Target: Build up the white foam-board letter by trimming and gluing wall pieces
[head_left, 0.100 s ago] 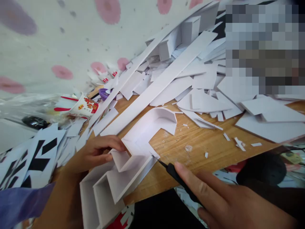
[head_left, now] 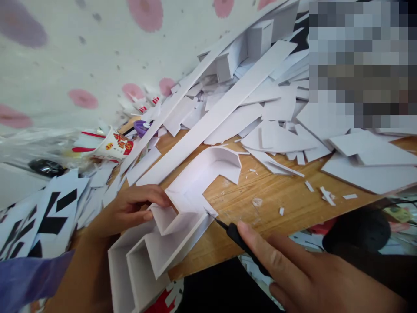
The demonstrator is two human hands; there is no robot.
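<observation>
A white foam-board shape (head_left: 192,191) with upright walls and stepped, angular sections lies along the near table edge, its lower end jutting past it. My left hand (head_left: 138,208) grips one of its walls between thumb and fingers, on the left side. My right hand (head_left: 289,269) is closed around the black handle of a craft knife (head_left: 247,248), with the index finger stretched along the top. The knife's thin tip touches the base sheet of the shape, near a pointed corner at its right edge. My right palm hides the rear of the handle.
Long white strips (head_left: 221,111) lie across the wooden table (head_left: 241,208) behind the shape. Foam-board offcuts (head_left: 286,139) are heaped at the back and right. A paper cup (head_left: 114,145) with red-handled tools lies at left, near a purple object (head_left: 141,128). Small scraps (head_left: 326,195) dot the right.
</observation>
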